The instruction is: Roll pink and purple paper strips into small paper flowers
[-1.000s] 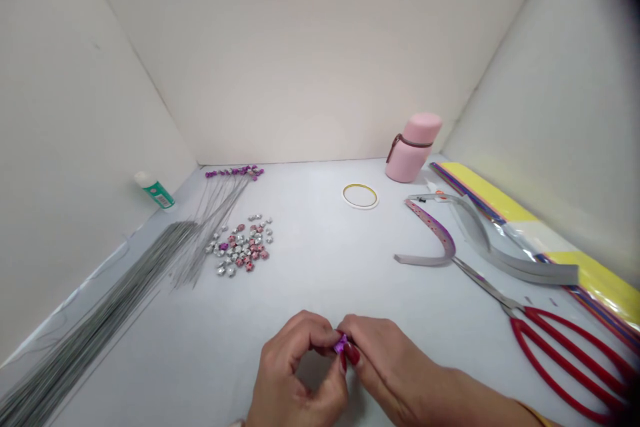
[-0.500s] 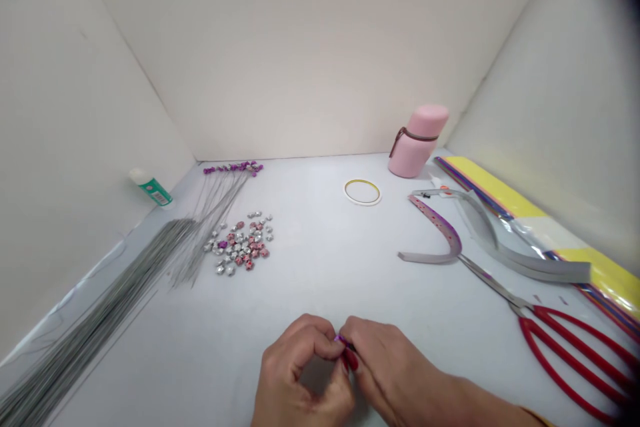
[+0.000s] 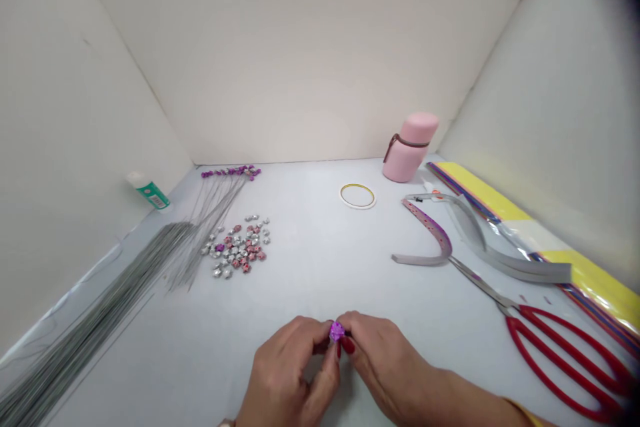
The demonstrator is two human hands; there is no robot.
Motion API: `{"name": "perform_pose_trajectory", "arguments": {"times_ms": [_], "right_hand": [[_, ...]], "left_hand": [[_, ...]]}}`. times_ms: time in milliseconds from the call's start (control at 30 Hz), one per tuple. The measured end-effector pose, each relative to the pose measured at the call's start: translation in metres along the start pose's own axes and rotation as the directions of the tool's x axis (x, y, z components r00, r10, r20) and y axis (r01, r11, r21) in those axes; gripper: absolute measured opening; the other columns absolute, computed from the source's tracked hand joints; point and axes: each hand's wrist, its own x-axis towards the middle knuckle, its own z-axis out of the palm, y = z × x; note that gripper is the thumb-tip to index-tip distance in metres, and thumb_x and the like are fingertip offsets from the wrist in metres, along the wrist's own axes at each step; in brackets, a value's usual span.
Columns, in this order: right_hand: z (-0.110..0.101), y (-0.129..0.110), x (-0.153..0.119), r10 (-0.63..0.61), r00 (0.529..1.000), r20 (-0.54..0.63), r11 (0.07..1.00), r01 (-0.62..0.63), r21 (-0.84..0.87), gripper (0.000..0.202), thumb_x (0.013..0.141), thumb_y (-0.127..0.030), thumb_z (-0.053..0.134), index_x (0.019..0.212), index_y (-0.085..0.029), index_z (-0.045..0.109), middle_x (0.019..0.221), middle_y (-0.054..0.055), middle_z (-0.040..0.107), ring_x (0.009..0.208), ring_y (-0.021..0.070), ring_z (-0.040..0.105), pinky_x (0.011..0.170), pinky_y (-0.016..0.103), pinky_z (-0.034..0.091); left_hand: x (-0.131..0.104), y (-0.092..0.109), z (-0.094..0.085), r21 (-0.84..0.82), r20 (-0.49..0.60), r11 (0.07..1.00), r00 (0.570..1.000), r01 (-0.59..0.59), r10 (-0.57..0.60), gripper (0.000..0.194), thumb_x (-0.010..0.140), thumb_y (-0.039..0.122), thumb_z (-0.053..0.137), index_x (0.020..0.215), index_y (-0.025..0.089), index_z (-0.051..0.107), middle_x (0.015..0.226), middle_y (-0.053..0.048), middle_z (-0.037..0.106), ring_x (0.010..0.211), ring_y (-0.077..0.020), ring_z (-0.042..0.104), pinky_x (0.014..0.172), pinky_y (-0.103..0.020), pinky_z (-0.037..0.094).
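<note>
Between the fingertips of both hands sits a small shiny purple folded paper star, at the front centre of the table. My left hand pinches it from the left with thumb and forefinger. From the right, my right hand grips the same star, its red thumbnail just below it. The star's edges are partly covered by the fingers. Left of the hands lies a loose group of silver, pink and purple paper stars.
Grey wires run along the left, near purple-tipped wires and a glue bottle. A tape ring and pink flask stand behind. Paper strips, red-handled scissors and yellow packets lie right.
The purple piece, mostly hidden between the fingers before, now shows its rounded star face. The fingers have shifted around it, and the whole view has moved slightly.
</note>
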Motion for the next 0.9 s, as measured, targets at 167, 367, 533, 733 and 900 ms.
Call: {"name": "perform_pose_trajectory", "arguments": {"times_ms": [167,367,533,733,900], "right_hand": [[0.002,-0.001,-0.001,-0.071,0.995,-0.064,0.996,0.068,-0.057,0.027,0.089,-0.018,0.021,0.079,-0.017,0.045,0.063,0.004,0.057,0.053,0.0136,0.050,0.052,0.023,0.039],[-0.005,-0.009,0.002,0.202,0.972,0.121,0.846,-0.235,0.478,0.035,0.090,-0.036,0.022,0.070,-0.018,0.044,0.056,0.000,0.050,0.051,0.0111,0.047,0.050,0.022,0.039],[0.004,-0.004,0.005,0.297,0.921,0.251,0.514,-0.376,0.771,0.036,0.089,-0.041,0.029,0.065,-0.017,0.042,0.050,-0.004,0.042,0.045,0.0088,0.043,0.047,0.020,0.037],[0.002,-0.005,0.004,0.256,0.946,0.199,0.644,-0.321,0.695,0.037,0.090,-0.039,0.026,0.065,-0.017,0.043,0.053,-0.002,0.045,0.051,0.0104,0.045,0.052,0.022,0.037],[-0.005,-0.006,0.002,0.227,0.966,0.120,0.832,-0.257,0.491,0.026,0.090,-0.031,0.027,0.076,-0.018,0.044,0.065,0.001,0.050,0.059,0.0122,0.046,0.057,0.023,0.038]], "left_hand": [[-0.003,-0.002,0.001,0.110,-0.039,0.993,0.998,-0.052,0.057,0.014,0.071,0.007,0.052,0.078,0.018,0.057,0.061,0.000,0.060,0.053,-0.0102,0.054,0.052,-0.019,0.042],[0.005,-0.001,-0.005,-0.026,0.065,0.999,0.998,-0.025,0.027,0.014,0.072,0.007,0.051,0.080,0.017,0.058,0.062,-0.001,0.061,0.056,-0.0102,0.056,0.053,-0.019,0.045],[0.008,-0.003,-0.009,-0.057,0.121,0.998,0.991,-0.041,0.048,0.029,0.074,0.005,0.051,0.101,0.014,0.054,0.076,-0.005,0.063,0.067,-0.0116,0.059,0.062,-0.020,0.049],[0.006,0.000,-0.012,-0.061,0.138,0.997,0.989,-0.044,0.052,0.028,0.075,0.004,0.052,0.101,0.015,0.054,0.081,-0.007,0.062,0.072,-0.0132,0.059,0.065,-0.021,0.049],[0.008,0.000,-0.012,-0.089,0.153,0.996,0.988,-0.009,0.022,0.026,0.079,0.006,0.048,0.102,0.015,0.054,0.083,-0.007,0.062,0.073,-0.0132,0.058,0.064,-0.021,0.049]]}}
